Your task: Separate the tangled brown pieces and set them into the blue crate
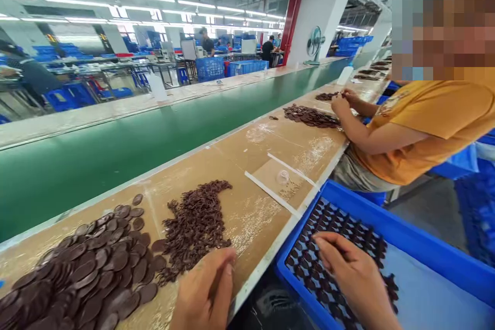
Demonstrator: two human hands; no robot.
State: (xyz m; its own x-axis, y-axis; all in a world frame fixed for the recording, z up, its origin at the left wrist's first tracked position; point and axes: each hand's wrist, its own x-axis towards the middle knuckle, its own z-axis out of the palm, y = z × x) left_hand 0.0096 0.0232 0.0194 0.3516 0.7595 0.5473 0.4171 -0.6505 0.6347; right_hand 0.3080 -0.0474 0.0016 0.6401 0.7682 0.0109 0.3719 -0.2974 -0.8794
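Note:
My left hand point(204, 289) is low over the table, thumb and fingers drawn together beside a heap of small, dark brown, knobbly pieces point(197, 221). Whatever it may hold is hidden. To its left spreads a big pile of flat, dark brown oval discs point(100, 263), some overlapping the small pieces' edge. Over the blue tray point(410, 221) my right hand point(353, 278) is closed in a pinch, and I cannot make out anything between its fingertips. Beneath it, dark assembled pieces point(348, 221) lie in rows on a pale sheet point(436, 283).
A green conveyor belt point(166, 129) runs beyond the brown tabletop point(240, 211). White strips point(270, 193) frame a small round clear item point(282, 177) and tiny bits. At right, a co-worker in an orange shirt point(436, 118) handles pieces near another disc pile point(311, 116).

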